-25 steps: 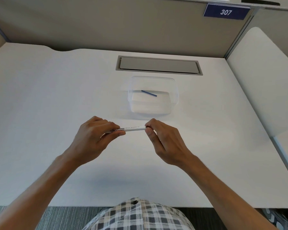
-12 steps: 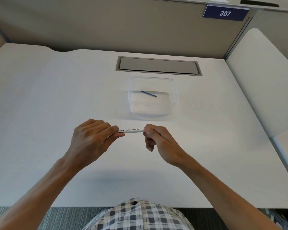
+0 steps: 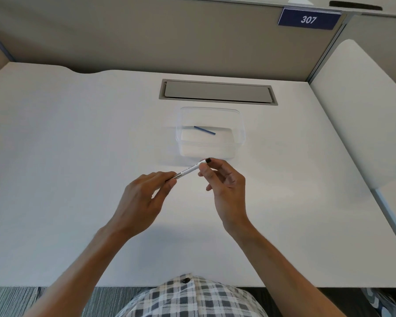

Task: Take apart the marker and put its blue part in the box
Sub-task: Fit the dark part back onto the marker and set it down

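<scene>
Marker (image 3: 189, 170) was pinched at both ends, left hand (image 3: 144, 197) and right hand (image 3: 224, 181); blue part (image 3: 204, 130) already lay in box (image 3: 241, 133); reassembly or set-down probably came next.

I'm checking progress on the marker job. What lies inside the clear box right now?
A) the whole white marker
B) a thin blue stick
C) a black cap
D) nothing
B: a thin blue stick lies on the floor of the clear box, while both hands hold the white marker in front of it.
</scene>
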